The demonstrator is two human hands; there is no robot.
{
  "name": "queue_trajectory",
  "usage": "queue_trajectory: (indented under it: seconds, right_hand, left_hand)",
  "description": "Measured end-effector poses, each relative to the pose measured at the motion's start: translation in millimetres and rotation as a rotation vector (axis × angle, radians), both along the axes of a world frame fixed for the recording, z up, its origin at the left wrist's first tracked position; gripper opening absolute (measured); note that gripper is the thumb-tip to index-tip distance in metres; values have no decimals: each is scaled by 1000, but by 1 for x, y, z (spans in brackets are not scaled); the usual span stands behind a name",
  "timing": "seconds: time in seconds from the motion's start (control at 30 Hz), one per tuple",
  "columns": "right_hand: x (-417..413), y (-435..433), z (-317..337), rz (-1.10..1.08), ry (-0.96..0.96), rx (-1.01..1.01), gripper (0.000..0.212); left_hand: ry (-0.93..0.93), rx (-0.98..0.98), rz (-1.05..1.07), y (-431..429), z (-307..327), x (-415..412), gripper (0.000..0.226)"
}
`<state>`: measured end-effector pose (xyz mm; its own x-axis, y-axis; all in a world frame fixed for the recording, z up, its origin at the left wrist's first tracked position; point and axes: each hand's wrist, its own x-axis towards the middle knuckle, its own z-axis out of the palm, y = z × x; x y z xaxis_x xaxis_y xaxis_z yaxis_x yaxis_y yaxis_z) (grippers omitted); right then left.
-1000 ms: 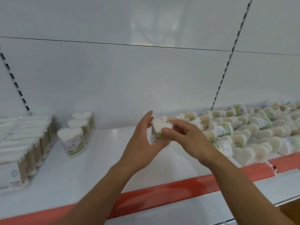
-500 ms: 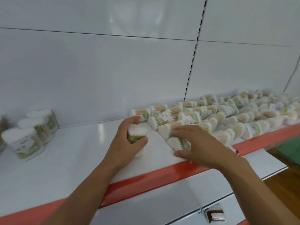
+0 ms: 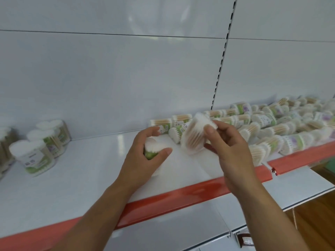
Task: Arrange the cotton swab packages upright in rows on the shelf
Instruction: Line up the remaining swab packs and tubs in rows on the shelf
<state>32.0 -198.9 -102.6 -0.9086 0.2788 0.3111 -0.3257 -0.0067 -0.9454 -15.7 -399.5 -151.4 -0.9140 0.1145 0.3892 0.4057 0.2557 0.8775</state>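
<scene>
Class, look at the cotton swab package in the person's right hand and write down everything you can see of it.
The clear plastic cotton swab package shows pale wooden sticks through its side and white cotton tips at both ends. Motion blurs it, so no label can be read. It is tilted, raised above the white shelf and pinched by the right hand, thumb near its upper end, fingers lower down. It is apart from the green-labelled package gripped by the left hand.
</scene>
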Motion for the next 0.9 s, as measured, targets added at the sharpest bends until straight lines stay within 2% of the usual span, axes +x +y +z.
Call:
queue_trajectory:
  seconds: [0.07,0.13,0.27,0.37,0.47,0.6,0.67,0.77,0.83,0.9]
  right_hand:
    - [-2,-17,0,28,-32,-178,51]
    - [-3,-33,0,62,-62,-241,53]
    - [-2,-51,-5,64,-56,-224,58]
    - [-4,-57,-6,5,-22,-139,54]
    - [-7,-62,-2,-12,-6,22,54]
    - [-11,-54,3,67,15,182,55]
    - [-16,-37,-2,1,28,299,49]
    - [-30,-6,-15,-255,18,760,44]
    - [-41,4,-22,-271,-27,1028,48]
    - [-49,6,-26,-220,-79,1198,51]
  left_hand:
    - [54,-35,-8,1,2,2,58]
    - [81,-60,-14,1,4,5,68]
    - [52,-56,-47,0,2,5,88]
    - [62,-70,-40,0,4,6,91]
    - [98,-60,-48,0,3,5,81]
    - [81,-24,-30,0,5,5,65]
    - [73,-20,-9,1,7,5,59]
    - [61,-18,14,1,7,1,53]
    - [53,-13,16,1,7,1,54]
    - [48,-8,18,0,8,1,55]
